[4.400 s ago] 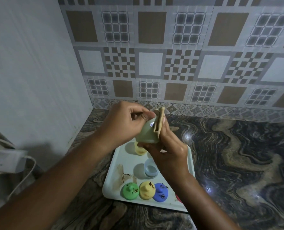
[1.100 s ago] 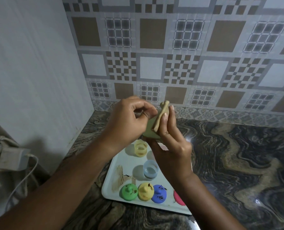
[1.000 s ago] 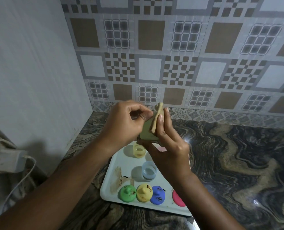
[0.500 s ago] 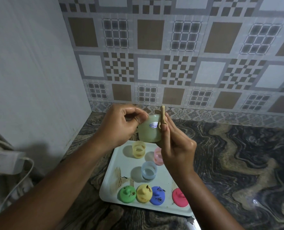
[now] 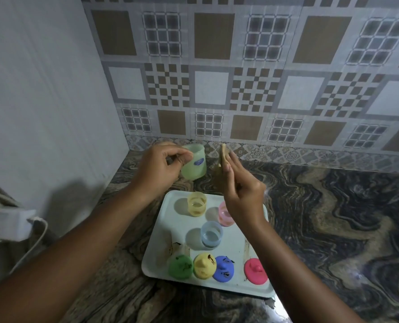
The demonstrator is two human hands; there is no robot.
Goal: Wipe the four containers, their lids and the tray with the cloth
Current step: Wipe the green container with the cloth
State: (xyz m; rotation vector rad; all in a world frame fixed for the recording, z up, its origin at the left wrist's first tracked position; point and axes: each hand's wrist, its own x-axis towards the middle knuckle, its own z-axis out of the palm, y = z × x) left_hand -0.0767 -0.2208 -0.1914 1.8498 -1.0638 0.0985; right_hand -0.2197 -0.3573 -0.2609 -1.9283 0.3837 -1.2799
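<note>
The pale green container (image 5: 194,163) is held up over the table (image 5: 333,206) by the left grip (image 5: 161,166), fingers curled round it. The folded cloth (image 5: 223,157) is pinched in the right grip (image 5: 242,185) just beside it, not touching. The yellow container (image 5: 197,203), pink container (image 5: 224,214) and blue container (image 5: 211,234) are parked on the tray (image 5: 235,243), four lids (image 5: 204,265) lined up along its near edge.

Surface: a dark marbled counter (image 5: 333,217) was bounded by a tiled wall (image 5: 263,89) behind and a plain wall (image 5: 42,101) at the left.
On it: a white tray (image 5: 177,227), smeared brown, was laid flat.
Back of tray: a yellow container (image 5: 197,203), a pink container (image 5: 224,214) and a blue container (image 5: 211,234) were stood upright.
Near edge of tray: a green lid (image 5: 180,266), a yellow lid (image 5: 204,266), a blue lid (image 5: 224,268) and a pink lid (image 5: 255,270) were lined up.
</note>
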